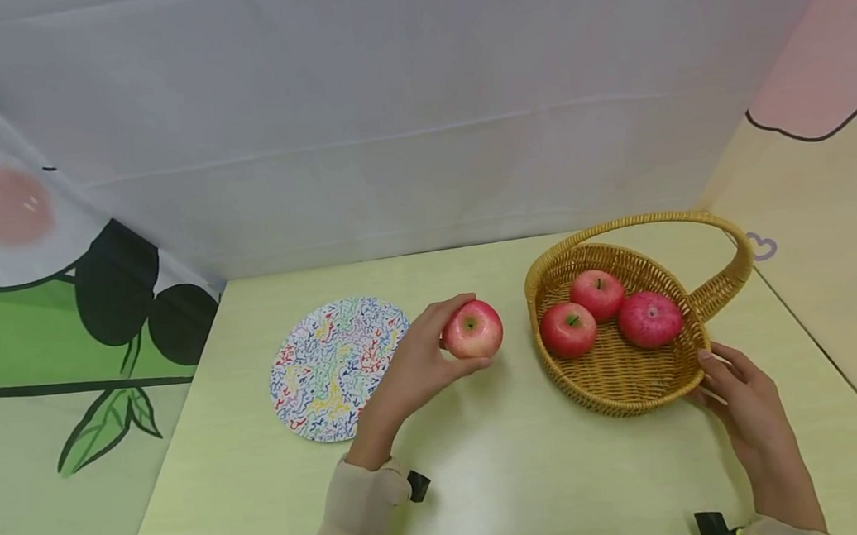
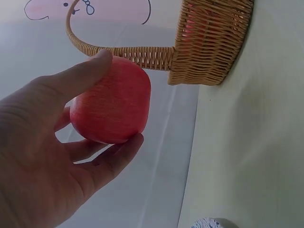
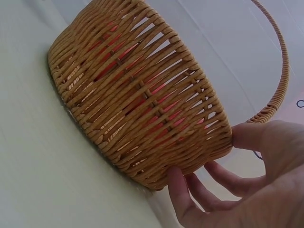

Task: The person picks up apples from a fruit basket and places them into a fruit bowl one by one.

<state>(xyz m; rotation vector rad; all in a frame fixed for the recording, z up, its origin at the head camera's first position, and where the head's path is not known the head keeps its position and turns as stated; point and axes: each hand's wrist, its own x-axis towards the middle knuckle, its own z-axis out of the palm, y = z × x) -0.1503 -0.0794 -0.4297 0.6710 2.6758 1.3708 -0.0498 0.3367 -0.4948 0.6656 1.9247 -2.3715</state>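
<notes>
My left hand holds a red apple between thumb and fingers, above the table between the patterned disc and the basket. In the left wrist view the apple is lifted clear of the tabletop. A wicker basket with an arched handle stands on the right. Inside it lie two red apples with stems and a darker pink, streaked round fruit. My right hand grips the basket's near right side. Its thumb is at the rim and its fingers touch the woven wall lower down.
A round, flat disc with multicoloured squiggles lies on the pale table at left, partly behind my left forearm. A pale cloth wall rises at the table's back edge, with printed panels on both sides.
</notes>
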